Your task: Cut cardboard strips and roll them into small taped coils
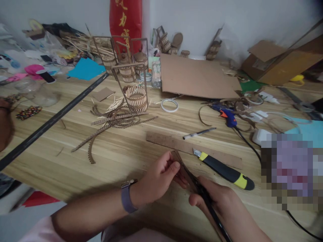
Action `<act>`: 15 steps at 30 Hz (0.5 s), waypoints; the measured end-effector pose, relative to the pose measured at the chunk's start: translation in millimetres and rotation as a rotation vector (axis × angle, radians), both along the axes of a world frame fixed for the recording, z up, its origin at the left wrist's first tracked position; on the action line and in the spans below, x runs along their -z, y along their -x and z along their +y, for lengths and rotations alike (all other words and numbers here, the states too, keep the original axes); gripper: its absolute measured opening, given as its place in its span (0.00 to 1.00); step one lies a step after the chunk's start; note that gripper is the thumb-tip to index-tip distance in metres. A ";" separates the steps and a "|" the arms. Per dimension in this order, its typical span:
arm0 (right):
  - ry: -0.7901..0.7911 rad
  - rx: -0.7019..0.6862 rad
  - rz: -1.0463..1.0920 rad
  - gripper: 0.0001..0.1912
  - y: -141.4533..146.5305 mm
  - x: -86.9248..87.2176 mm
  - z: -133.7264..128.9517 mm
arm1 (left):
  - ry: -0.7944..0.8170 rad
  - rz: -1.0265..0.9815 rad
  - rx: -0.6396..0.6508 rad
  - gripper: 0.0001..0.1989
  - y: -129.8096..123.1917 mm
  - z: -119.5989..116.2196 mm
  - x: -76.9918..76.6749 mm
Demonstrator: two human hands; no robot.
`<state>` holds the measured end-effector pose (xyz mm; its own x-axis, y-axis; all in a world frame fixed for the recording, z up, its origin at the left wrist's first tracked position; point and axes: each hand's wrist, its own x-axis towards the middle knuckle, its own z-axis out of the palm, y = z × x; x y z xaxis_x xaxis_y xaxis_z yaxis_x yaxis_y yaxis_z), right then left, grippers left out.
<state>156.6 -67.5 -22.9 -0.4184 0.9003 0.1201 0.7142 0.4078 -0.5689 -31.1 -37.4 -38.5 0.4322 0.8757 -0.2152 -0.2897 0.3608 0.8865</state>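
Cardboard strip (187, 174) pinched by left hand (157, 178); right hand (223, 200) clasps black tool (215, 215), end cropped

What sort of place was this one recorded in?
Likely a small craft workspace: the wooden table holds a utility knife, a blue glue gun and a small handled basket with slatted sides.

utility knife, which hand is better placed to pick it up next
Probably the right hand: it is nearer the utility knife, though it would first have to free itself of a long black tool. The left hand is farther off, pinching a cardboard strip.
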 end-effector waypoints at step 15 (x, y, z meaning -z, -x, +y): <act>0.009 -0.010 -0.031 0.22 1.6 -1.1 2.3 | -0.024 0.014 0.022 0.23 -1.7 -3.1 0.3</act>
